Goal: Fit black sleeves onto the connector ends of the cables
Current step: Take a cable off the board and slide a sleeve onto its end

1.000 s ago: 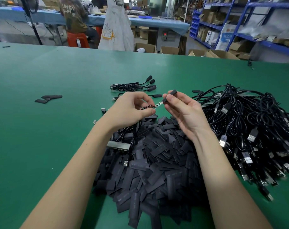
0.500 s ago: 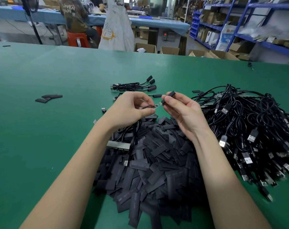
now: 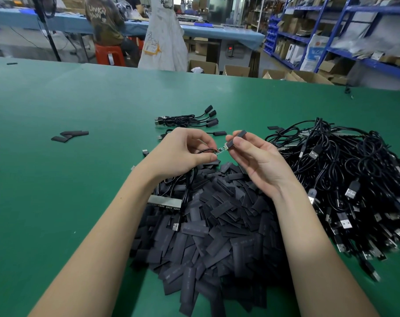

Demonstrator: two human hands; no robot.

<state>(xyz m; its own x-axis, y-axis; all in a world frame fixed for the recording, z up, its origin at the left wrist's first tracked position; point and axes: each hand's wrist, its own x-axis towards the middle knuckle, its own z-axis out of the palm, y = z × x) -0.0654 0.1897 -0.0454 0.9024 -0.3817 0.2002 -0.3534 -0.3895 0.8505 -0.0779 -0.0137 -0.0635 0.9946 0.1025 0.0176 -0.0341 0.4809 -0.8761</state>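
My left hand (image 3: 185,152) pinches a thin black cable just behind its small bare circuit-board end (image 3: 222,150). My right hand (image 3: 256,159) pinches a black sleeve (image 3: 236,138) between thumb and forefinger, its lower mouth right at the tip of the board. The cable hangs down from my left hand to a USB plug (image 3: 176,225) lying on a big heap of loose black sleeves (image 3: 217,225) under my wrists.
A tangled heap of black USB cables (image 3: 354,179) fills the right side. A small bundle of sleeved cables (image 3: 190,118) lies beyond my hands. A grey metal comb-like strip (image 3: 164,201) sits on the heap's left edge. Stray sleeves (image 3: 71,135) lie far left on the green table (image 3: 57,202).
The sleeve in my right hand has slid slightly down toward the board end, and both hands have stayed nearly in place.
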